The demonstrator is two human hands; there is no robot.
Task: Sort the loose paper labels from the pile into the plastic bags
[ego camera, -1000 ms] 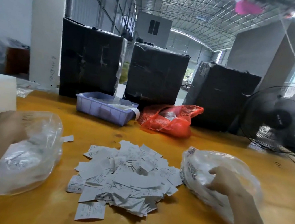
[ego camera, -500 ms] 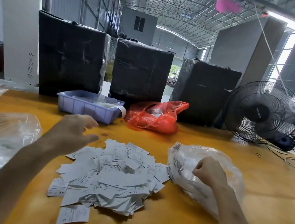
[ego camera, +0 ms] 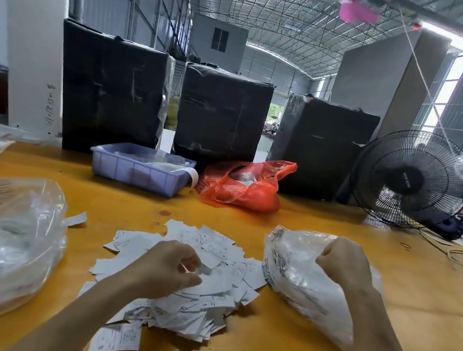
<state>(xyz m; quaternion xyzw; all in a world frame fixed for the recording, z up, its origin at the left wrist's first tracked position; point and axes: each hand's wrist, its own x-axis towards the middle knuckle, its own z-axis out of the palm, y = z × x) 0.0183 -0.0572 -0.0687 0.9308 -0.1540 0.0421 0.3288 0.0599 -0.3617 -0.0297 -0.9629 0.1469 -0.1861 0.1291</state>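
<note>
left grip lies low at centre, fingers curled in, thumb against fingertips; right grip is raised in a fist; both forearms reach forward

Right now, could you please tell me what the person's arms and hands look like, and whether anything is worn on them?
Both forearms are bare up to the frame edge: no sleeves, gloves, watch or bracelet show. The left hand and the right hand show no rings or markings that I can make out.
</note>
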